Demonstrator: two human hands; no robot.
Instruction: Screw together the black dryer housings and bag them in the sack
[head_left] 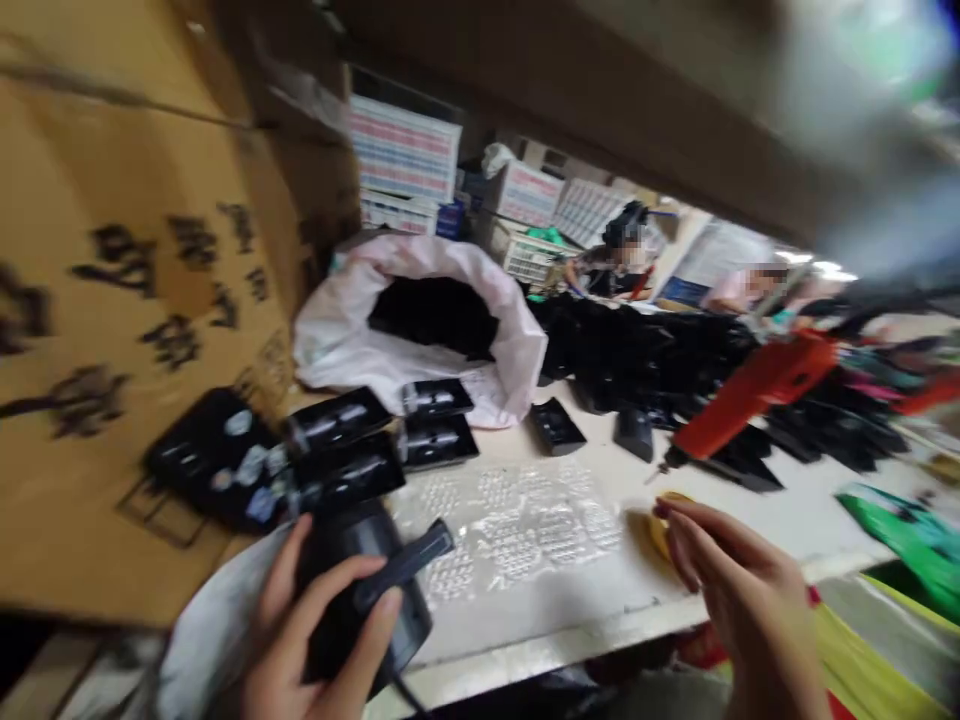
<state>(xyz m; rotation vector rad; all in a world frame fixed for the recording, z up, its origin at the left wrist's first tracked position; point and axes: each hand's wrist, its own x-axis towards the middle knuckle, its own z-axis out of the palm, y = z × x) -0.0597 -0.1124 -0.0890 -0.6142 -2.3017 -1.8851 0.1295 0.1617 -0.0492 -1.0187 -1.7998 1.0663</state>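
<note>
My left hand (330,620) is closed around a black plastic housing (409,625) at the lower left. Between its thumb and forefinger is a small dark bar-shaped piece (420,555) lying across the housing. A black cord (409,695) runs down from the housing. My right hand (739,590) is over the table's front edge, thumb and fingertips pinched together beside a yellow round dish (660,535); anything in the pinch is too small to make out. Above that hand, a red electric screwdriver (757,395) hangs tilted, its bit pointing down left.
Clear plastic sheets with small bumps (525,525) lie on the white table (577,625). Several black shells (439,440) stand behind, near a white sack (517,350) of black parts. A cardboard box (135,220) borders the left. Black parts (637,350) are piled behind; people (611,265) sit beyond.
</note>
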